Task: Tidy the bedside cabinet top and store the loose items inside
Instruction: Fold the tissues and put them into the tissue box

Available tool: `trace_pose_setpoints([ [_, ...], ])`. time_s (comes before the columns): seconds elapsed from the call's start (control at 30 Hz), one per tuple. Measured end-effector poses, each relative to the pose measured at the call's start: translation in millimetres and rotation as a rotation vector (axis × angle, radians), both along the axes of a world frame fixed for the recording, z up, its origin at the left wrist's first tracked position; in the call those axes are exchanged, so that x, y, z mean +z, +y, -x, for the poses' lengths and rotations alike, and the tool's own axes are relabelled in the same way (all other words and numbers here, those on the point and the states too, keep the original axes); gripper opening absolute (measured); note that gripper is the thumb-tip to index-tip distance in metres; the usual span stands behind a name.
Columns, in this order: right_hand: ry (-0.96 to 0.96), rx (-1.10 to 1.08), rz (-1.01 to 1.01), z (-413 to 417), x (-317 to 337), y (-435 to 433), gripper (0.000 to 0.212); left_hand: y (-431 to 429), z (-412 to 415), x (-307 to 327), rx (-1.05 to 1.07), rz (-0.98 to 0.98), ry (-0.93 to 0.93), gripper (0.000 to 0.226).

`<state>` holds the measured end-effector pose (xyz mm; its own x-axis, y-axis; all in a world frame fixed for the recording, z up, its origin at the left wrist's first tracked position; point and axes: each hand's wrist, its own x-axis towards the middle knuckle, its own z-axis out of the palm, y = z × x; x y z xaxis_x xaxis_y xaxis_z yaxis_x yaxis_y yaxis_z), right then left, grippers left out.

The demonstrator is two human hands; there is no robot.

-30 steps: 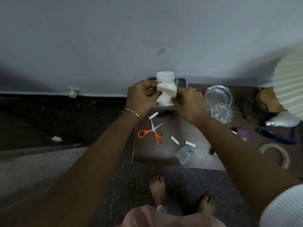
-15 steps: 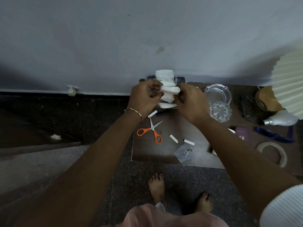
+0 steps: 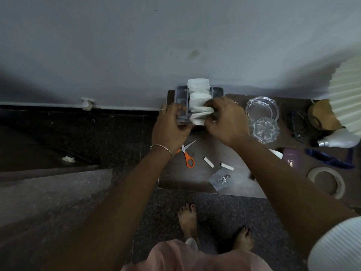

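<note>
Left hand (image 3: 171, 124) clamps grey holder (image 3: 182, 98), steadying it at counter (image 3: 197, 178) back edge. Right hand (image 3: 226, 121) pinches white tissues (image 3: 198, 96), likely pressing them in. Scissors (image 3: 186, 155) loose below left hand.

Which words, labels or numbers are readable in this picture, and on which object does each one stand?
"PRIM": white letters on the purple container, cut off at its edge; the rest is unreadable.
No other text can be read; the grey organizer, scissors and tape roll show no legible print.
</note>
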<state>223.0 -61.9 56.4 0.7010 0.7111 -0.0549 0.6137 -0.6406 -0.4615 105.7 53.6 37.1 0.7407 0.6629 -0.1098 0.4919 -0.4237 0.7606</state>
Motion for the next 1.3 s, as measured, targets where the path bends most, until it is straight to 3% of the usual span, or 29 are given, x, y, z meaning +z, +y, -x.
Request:
trace_pose_setpoints([
  [0.1, -0.011, -0.003, -0.037, 3, 2, 0, 0.039, 0, -4, 3, -0.018, 0.03, -0.025, 0.046],
  [0.3, -0.117, 0.037, 0.012, -1, -5, 3, 0.018, 2, -7, -1, -0.073, -0.023, -0.012, 0.043],
  [0.6, -0.117, 0.017, -0.014, -3, -12, 7, 0.015, 5, -4, -7, -0.023, -0.121, 0.03, 0.034],
  [0.77, -0.047, -0.05, -0.148, 3, -14, 0, 0.03, 8, -1, -8, 0.032, -0.154, 0.115, 0.039],
  [1.0, -0.012, -0.048, -0.133, 17, -21, -11, 0.055, 7, 4, -7, 0.012, -0.116, 0.172, 0.042],
  [1.17, 0.029, -0.103, -0.185, 29, -21, -17, 0.062, 3, 8, -6, 0.028, -0.113, 0.148, 0.045],
  [1.3, 0.067, -0.138, -0.219, 46, -22, -29, 0.06, -8, 16, -3, 0.065, -0.053, 0.081, 0.06],
])
